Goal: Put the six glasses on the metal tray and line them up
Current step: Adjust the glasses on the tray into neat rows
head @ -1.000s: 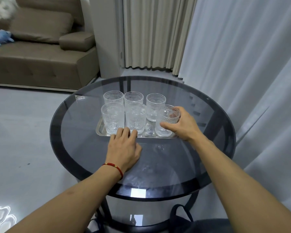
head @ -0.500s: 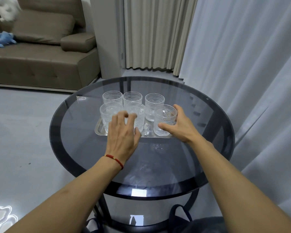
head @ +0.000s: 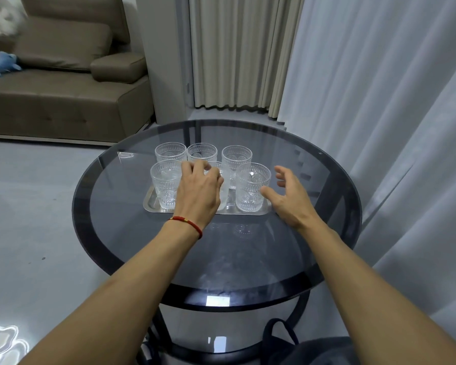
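Two hands over the counter. Left hand palm down, fingers curled over the near middle glass, mostly hiding it; grip likely, cannot tell for sure. Right hand spread open, just right of the near right glass, not touching. Six glasses upright on the metal tray: three far, three near. One red bracelet at left wrist.

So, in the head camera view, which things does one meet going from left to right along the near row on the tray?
Near-left glass → left hand, covering the middle glass → near-right glass → right hand, open beside it.
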